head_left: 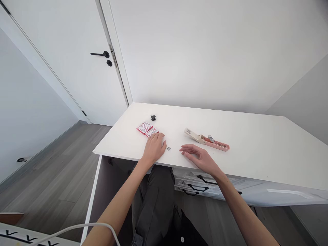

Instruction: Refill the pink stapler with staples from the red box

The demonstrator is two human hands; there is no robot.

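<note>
My left hand [155, 147] lies palm down on the white desk [256, 143], fingers stretched toward the red staple boxes [146, 129] and touching the nearest one. A small strip of staples [168, 148] lies just right of that hand. My right hand [198, 156] rests open on the desk, fingers loosely curved and pointing left toward the strip, holding nothing. A pink and cream stapler [206, 139], opened out flat, lies behind the right hand.
A small black object [153, 118] sits behind the staple boxes. Drawers with black handles [197, 182] are under the desk on the right. A white door [77, 61] stands at the back left. A white cable [77, 229] crosses the lower left.
</note>
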